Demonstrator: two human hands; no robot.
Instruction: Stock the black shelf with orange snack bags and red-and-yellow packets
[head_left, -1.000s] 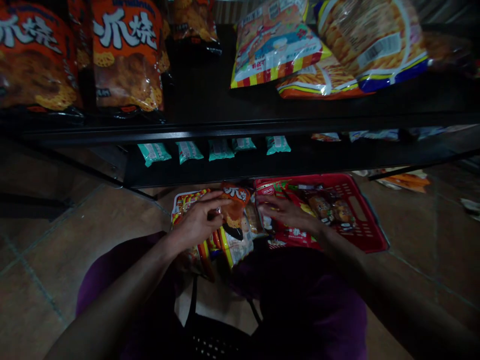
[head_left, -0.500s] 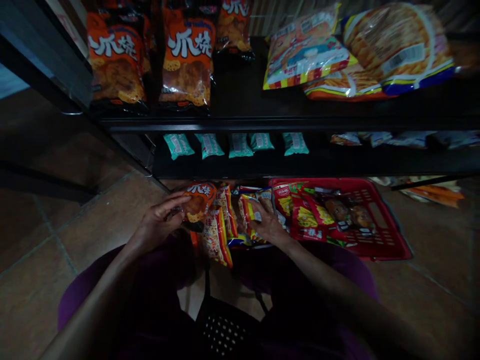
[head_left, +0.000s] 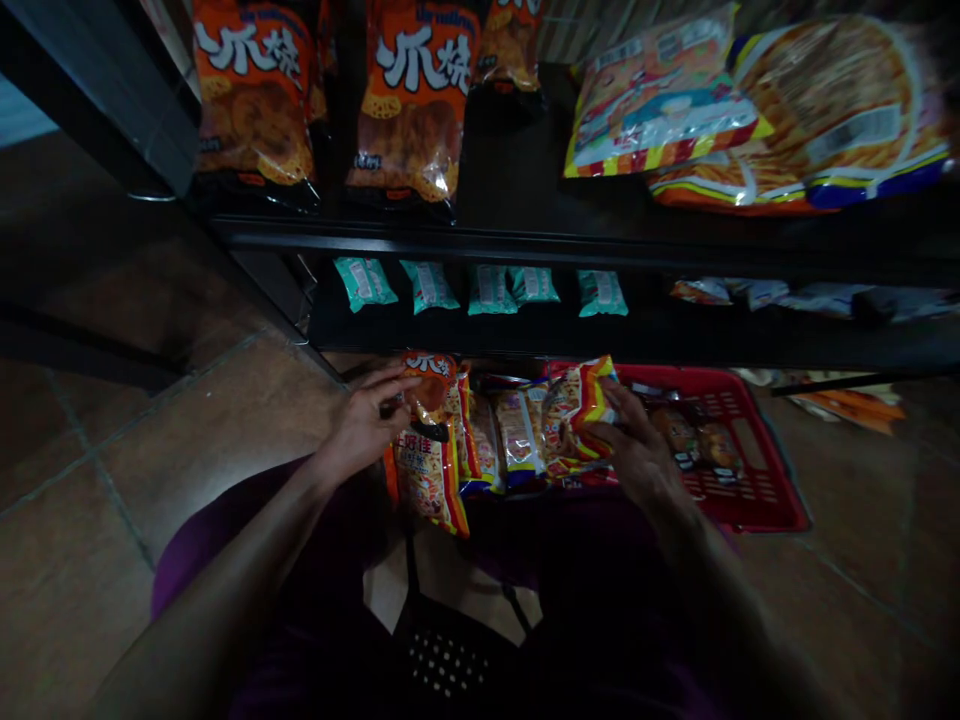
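Observation:
My left hand (head_left: 369, 418) grips an orange-and-black snack bag (head_left: 431, 390) by its left side, thumb and fingers closed on it. In my right hand (head_left: 639, 445) is a red-and-yellow snack bag (head_left: 571, 425), pinched at its right edge and lifted over the red basket (head_left: 787, 505). Between my hands stand more bags: a red-and-yellow snack bag (head_left: 429, 480) below the orange one, and a snack bag with a blue lower edge (head_left: 519, 430). At the basket's right lie round, brown packaged items (head_left: 716, 450). The bag in my right hand hides part of the basket's contents.
Above the basket, a black shelf (head_left: 465, 335) holds several small turquoise packets (head_left: 491, 290). The upper shelf (head_left: 525, 240) carries orange snack bags (head_left: 416, 110) and large snack bags (head_left: 832, 110). A black post (head_left: 112, 120) stands at left. Orange packaging (head_left: 855, 408) lies right of the basket.
My right hand has moved right, taking the red-and-yellow snack bag with it. My left hand has shifted a little right with the orange bag, which now tilts more. The camera view has shifted slightly.

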